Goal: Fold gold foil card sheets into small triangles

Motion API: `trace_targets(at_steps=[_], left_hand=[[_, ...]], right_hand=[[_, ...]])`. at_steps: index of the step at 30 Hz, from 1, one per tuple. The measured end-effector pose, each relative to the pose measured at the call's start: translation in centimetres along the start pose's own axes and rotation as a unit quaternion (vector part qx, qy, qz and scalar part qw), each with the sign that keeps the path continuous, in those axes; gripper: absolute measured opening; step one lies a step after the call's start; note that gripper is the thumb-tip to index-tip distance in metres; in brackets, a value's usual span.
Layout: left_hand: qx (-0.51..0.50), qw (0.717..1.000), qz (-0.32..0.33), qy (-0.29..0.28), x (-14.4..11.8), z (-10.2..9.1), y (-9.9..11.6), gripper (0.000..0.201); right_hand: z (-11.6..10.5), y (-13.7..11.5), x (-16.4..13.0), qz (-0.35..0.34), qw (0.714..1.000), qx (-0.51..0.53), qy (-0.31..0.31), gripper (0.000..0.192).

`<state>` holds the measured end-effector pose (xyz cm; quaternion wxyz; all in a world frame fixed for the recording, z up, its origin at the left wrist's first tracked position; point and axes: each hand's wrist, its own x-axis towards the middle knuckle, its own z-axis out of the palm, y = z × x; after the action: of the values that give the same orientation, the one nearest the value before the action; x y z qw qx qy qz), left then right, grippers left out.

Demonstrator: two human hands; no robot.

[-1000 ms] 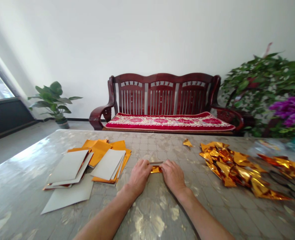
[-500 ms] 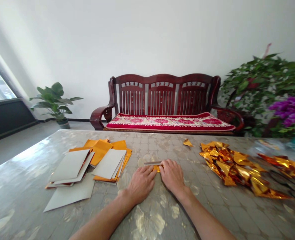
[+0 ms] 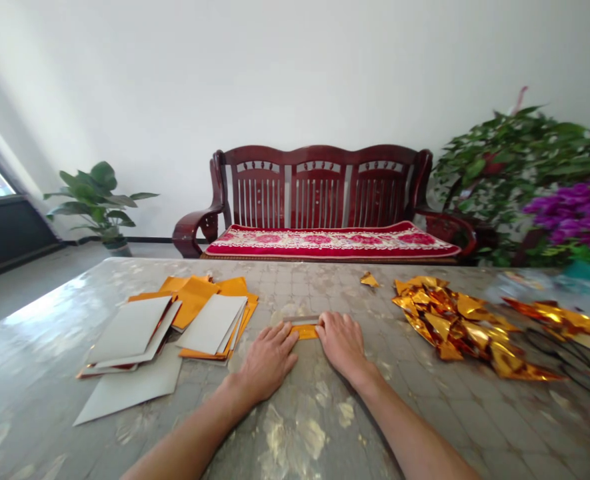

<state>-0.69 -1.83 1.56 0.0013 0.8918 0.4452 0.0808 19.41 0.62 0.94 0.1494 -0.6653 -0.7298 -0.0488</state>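
A folded strip of shiny gold paper [image 3: 305, 331] lies on the table in front of me, with a narrow greyish band along its far edge. My left hand [image 3: 271, 357] rests flat at the strip's left end, fingers stretched out and fingertips on it, thumb apart. At the right end, the curled fingers of my right hand [image 3: 342, 341] grip the strip; the thumb is partly hidden. Left of my hands are stacked grey-white and orange sheets [image 3: 213, 325]. A heap of folded gold foil pieces [image 3: 455, 320] lies to the right.
One small gold piece [image 3: 369, 279] lies apart near the table's [image 3: 305, 433] far edge. Black-framed glasses [image 3: 569, 360] and clear plastic [image 3: 519, 288] are at the far right. Behind the table stand a wooden bench [image 3: 319, 193], a potted plant [image 3: 102, 200] and purple flowers [image 3: 575, 210].
My left hand has slid left and its fingers are flatter, so more of the gold strip shows between my hands. My right hand stays at the right end. The view has shifted slightly.
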Motion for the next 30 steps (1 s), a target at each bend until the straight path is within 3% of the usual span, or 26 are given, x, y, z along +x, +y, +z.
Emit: trace_targets(at_steps=[6,15,21,25,30], left_hand=[[-0.015,0.999,0.034,-0.010,-0.4,-0.6,-0.5,0.045],[0.018,1.000,-0.003,0.018,-0.3,0.8,3.5,0.035],[0.062,0.997,0.047,0.003,-0.4,2.1,3.8,0.032],[0.052,0.997,0.049,-0.002,-0.6,1.3,3.8,0.031],[0.011,0.999,0.030,-0.030,-0.7,-0.7,2.9,0.030]], right_hand=[[-0.3,0.4,0.3,-0.014,1.000,0.003,-0.004,0.009],[-0.6,1.7,0.3,-0.049,0.998,-0.028,0.041,0.009],[-1.4,1.3,-1.1,-0.165,0.985,0.017,0.053,0.014],[-1.4,1.2,-1.8,-0.234,0.970,0.073,0.006,0.016],[-1.1,1.3,-1.5,-0.205,0.977,0.060,-0.019,0.018]])
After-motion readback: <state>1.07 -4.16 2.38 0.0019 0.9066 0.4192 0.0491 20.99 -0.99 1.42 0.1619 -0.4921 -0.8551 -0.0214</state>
